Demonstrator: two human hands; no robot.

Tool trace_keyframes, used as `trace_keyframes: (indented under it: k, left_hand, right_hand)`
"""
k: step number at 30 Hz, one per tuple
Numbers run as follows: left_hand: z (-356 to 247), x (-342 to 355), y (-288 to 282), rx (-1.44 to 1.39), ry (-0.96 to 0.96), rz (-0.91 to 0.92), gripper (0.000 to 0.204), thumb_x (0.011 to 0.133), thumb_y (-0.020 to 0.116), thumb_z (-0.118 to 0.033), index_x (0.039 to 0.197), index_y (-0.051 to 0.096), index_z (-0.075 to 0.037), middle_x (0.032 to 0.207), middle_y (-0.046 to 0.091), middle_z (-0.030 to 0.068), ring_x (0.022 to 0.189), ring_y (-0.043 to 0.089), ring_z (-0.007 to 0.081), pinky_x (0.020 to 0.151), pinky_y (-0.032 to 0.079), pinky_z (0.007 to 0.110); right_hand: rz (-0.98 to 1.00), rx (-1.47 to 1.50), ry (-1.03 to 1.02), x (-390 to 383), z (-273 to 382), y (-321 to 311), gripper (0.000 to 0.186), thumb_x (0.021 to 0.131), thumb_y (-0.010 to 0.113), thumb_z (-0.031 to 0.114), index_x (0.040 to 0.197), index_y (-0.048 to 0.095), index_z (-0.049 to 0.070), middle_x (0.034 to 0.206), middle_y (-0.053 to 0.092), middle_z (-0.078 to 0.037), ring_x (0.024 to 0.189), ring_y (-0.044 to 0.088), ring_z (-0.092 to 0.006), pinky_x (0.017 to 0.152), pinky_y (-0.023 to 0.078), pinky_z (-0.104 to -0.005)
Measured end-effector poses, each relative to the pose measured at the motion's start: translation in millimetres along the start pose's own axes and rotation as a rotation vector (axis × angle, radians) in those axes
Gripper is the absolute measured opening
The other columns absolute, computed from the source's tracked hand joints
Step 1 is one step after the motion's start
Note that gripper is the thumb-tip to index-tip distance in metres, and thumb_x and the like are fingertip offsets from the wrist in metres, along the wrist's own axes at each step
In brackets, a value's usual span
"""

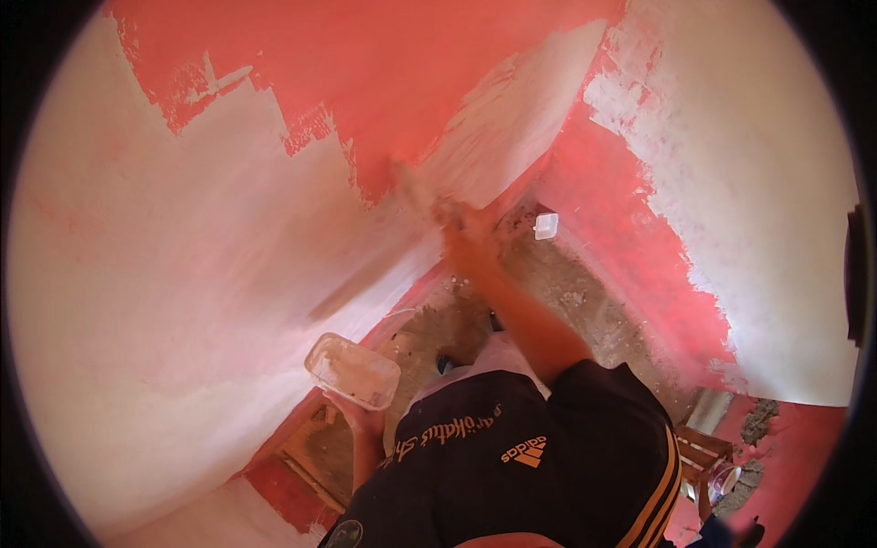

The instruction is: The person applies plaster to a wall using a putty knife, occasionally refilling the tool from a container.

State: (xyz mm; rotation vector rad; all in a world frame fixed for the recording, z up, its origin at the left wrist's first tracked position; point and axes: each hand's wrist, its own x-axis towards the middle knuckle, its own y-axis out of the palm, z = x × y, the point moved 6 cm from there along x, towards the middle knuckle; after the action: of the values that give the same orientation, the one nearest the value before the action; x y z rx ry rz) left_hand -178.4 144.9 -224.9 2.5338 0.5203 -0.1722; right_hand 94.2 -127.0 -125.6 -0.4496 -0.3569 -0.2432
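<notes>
Brush (413,186), brownish and motion-blurred before me, in the right hand's (459,222) closed grip; its long axis slants, far end pointing up-left at the lower edge of the wall's (201,265) coral paint (370,100). Left hand (359,416) holds an open, rounded-rectangular tub (353,372), pinkish inside.

An open, pale tub (353,372) is near the partly coral wall (260,183); a blurred brush (411,185), I think, meets its paint (365,73).
</notes>
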Motion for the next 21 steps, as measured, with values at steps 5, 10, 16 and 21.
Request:
trace_keyframes:
  k: [5,10,16,21]
  left_hand:
    - [18,3,-23,-0.287,-0.079,-0.101,0.08,0.092,0.021,-0.071,0.151,0.016,-0.017,0.152,0.026,0.0046,0.137,0.031,0.0262,0.112,0.028,0.045]
    - [5,2,-1,-0.192,-0.032,-0.056,0.079,0.092,0.022,-0.071,0.15,0.018,-0.018,0.151,0.028,0.0044,0.136,0.032,0.0262,0.112,0.029,0.045]
    - [3,-1,6,-0.156,-0.084,-0.006,0.077,0.093,0.02,-0.07,0.15,0.019,-0.018,0.149,0.03,0.0044,0.135,0.033,0.0264,0.111,0.03,0.045]
    - [-20,-9,41,-0.044,-0.016,-0.059,0.078,0.092,0.022,-0.071,0.15,0.021,-0.019,0.147,0.033,0.0041,0.133,0.035,0.0267,0.109,0.033,0.045]
  right_hand:
    - [-0.513,0.435,0.163,137,-55,-135,0.045,0.104,0.035,0.037,0.081,0.055,0.004,0.069,0.049,0.002,0.061,0.042,-0.0075,0.054,0.035,-0.0239]
    - [-0.424,0.038,-0.008,121,-52,-45,0.028,0.094,0.047,0.016,0.101,0.066,-0.003,0.095,0.067,-0.024,0.088,0.064,-0.038,0.078,0.049,-0.0416]
    - [0.246,0.357,0.112,-46,27,23,0.03,0.094,0.052,0.022,0.119,0.061,0.006,0.09,0.065,-0.012,0.085,0.062,-0.0256,0.082,0.049,-0.036]
    - [-0.371,0.272,0.299,106,-28,-105,0.06,0.102,0.031,0.05,0.093,0.059,-0.002,0.078,0.056,-0.003,0.074,0.051,-0.0138,0.068,0.045,-0.0326]
